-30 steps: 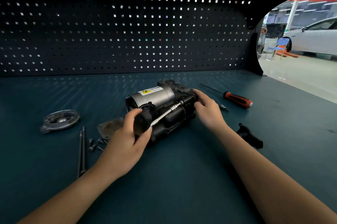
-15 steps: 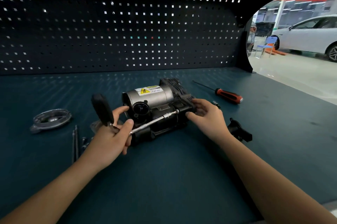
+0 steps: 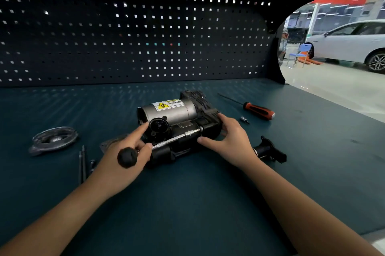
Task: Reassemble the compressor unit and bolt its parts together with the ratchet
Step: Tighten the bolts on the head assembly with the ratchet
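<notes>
Left hand (image 3: 123,158) clenched round the ratchet (image 3: 177,137) handle, shaft running toward 2 o'clock along the compressor (image 3: 177,114) at bench (image 3: 187,203) centre, right hand (image 3: 227,137) clamping its 3 o'clock end, probably bracing against torque; tip seating unclear.

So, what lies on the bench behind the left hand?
A flat grey plate, with only its far edge showing. The left hand, gripping the ratchet, covers the rest, so its full shape cannot be seen.
</notes>
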